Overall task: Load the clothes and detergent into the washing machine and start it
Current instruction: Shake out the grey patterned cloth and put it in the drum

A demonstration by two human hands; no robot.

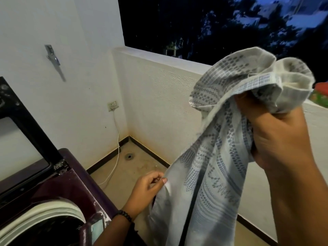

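A white cloth with grey and blue dotted bands (213, 157) hangs in the air at the right. My right hand (276, 139) grips its bunched top, held high. My left hand (149, 187), with a bead bracelet on the wrist, pinches the cloth's left edge lower down. The maroon top-loading washing machine (74, 189) stands at the lower left with its dark glass lid (23, 139) raised. Its white drum rim (53, 212) shows, and the drum inside is dark.
A white wall with a metal bracket (54, 59) and a socket (112, 105) rises behind the machine; a white cable (115, 157) runs down to the floor. A floor drain (129, 156) sits in the corner. A low parapet wall (159, 55) bears a red and green item (319, 93) at the right.
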